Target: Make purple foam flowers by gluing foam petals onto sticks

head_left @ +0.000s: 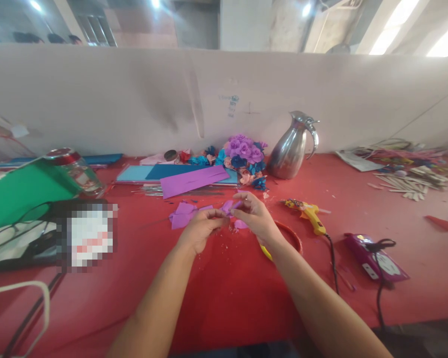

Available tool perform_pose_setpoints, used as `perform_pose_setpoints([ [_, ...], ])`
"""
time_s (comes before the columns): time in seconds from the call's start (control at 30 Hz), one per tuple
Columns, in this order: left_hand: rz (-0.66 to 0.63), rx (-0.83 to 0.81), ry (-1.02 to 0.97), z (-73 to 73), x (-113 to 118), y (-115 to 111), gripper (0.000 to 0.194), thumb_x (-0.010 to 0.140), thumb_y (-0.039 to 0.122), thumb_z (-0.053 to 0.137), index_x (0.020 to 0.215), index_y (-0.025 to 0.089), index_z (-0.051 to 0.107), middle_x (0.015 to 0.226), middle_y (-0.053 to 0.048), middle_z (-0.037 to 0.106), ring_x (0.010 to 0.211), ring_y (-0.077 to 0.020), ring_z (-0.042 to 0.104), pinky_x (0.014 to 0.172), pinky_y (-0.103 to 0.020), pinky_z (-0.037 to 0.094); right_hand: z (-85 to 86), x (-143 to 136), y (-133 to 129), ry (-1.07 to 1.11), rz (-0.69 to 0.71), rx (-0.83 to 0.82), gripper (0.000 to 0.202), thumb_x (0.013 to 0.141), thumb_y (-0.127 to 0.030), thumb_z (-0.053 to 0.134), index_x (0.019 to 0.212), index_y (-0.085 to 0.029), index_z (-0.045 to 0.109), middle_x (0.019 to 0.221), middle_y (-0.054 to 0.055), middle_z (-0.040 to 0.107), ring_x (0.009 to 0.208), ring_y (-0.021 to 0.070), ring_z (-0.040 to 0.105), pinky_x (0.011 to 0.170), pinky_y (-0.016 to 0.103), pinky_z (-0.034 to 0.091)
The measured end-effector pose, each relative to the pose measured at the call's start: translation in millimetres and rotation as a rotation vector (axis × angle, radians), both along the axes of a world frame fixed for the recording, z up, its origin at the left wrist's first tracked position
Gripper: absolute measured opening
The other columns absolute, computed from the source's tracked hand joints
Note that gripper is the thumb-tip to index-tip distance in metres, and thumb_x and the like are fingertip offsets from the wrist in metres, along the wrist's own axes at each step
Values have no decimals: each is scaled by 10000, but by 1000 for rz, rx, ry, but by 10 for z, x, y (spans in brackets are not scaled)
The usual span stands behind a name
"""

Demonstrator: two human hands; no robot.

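A small piece of purple crepe-like paper [227, 206] is pinched between my two hands, above the red table. My left hand [200, 229] is closed, its thumb and forefinger at the paper's lower left side. From the right, my right hand [257, 219] grips the same paper with thumb and fingertips. Cut purple paper pieces [182, 216] lie just beyond my left hand, and a loose purple petal [241, 224] rests below my right fingers. Scissors with a yellow-and-red handle [266, 252] are partly hidden beneath my right forearm.
A purple paper strip [194, 180] lies over blue sheets, near finished paper flowers [244, 149] and a metal jug [289, 149]. Rightward are a yellow glue gun [313, 219] and a purple power strip [377, 261] with cords. A glass jar [80, 174] leans at left.
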State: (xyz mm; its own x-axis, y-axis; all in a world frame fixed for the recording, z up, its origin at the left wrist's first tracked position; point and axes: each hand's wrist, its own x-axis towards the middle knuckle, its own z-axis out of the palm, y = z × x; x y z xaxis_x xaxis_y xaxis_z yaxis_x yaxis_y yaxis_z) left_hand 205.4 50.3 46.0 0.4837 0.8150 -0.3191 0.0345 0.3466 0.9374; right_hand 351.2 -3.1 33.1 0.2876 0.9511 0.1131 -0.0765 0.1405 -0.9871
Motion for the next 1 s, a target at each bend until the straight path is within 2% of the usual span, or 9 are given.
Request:
perform_pose_setpoints([
  [0.17, -37, -6, 0, -1, 2, -3, 309, 436, 201, 837, 717, 178, 712, 655, 16, 637, 544, -75, 464, 549, -226, 289, -1, 7, 0, 29, -3, -8, 392, 643, -228, 685, 1002, -204, 529, 701, -42, 644, 634, 129, 601, 591, 257, 437],
  [0.37, -33, -14, -11, -9, 12, 2, 332, 466, 371, 861, 682, 160, 723, 635, 1, 613, 518, -61, 403, 515, -221, 263, -10, 11, 11, 35, -1, 12, 379, 623, -186, 673, 976, -217, 540, 715, -36, 660, 654, 138, 614, 637, 279, 468],
  [0.5, -17, -4, -29, -31, 9, 11, 360, 437, 385, 883, 663, 155, 723, 620, 0, 600, 532, -67, 420, 518, -216, 283, -10, 7, 10, 45, -21, 14, 387, 619, -191, 673, 984, -217, 546, 784, -16, 660, 707, 143, 609, 671, 288, 474],
  [0.6, 30, 15, -126, -69, 15, 29, 354, 442, 384, 886, 657, 155, 723, 618, 6, 600, 544, -67, 440, 534, -215, 315, 7, -2, 1, 23, -86, 17, 385, 610, -187, 674, 978, -210, 565, 900, 13, 656, 739, 135, 591, 679, 281, 471],
  [0.67, 70, 8, -198, -91, 23, 39, 358, 434, 375, 892, 667, 157, 730, 623, 7, 611, 554, -68, 458, 550, -214, 339, 23, -18, -9, 5, -83, 17, 342, 614, -194, 669, 944, -206, 581, 916, 22, 655, 750, 135, 588, 686, 279, 470],
  [0.83, 140, -63, -318, -84, 54, 17, 346, 391, 306, 914, 646, 161, 730, 682, -11, 672, 647, -92, 550, 628, -215, 410, 50, -86, -38, -26, -26, -8, 220, 668, -294, 680, 857, -201, 616, 830, 19, 653, 711, 138, 574, 601, 253, 441],
  [1.0, 142, -69, -361, -55, 70, -22, 285, 444, 237, 895, 665, 156, 735, 692, -18, 695, 664, -105, 584, 677, -238, 445, 37, -116, -49, -43, -8, 16, 205, 715, -339, 673, 870, -207, 648, 773, 9, 640, 715, 146, 575, 575, 244, 435],
])
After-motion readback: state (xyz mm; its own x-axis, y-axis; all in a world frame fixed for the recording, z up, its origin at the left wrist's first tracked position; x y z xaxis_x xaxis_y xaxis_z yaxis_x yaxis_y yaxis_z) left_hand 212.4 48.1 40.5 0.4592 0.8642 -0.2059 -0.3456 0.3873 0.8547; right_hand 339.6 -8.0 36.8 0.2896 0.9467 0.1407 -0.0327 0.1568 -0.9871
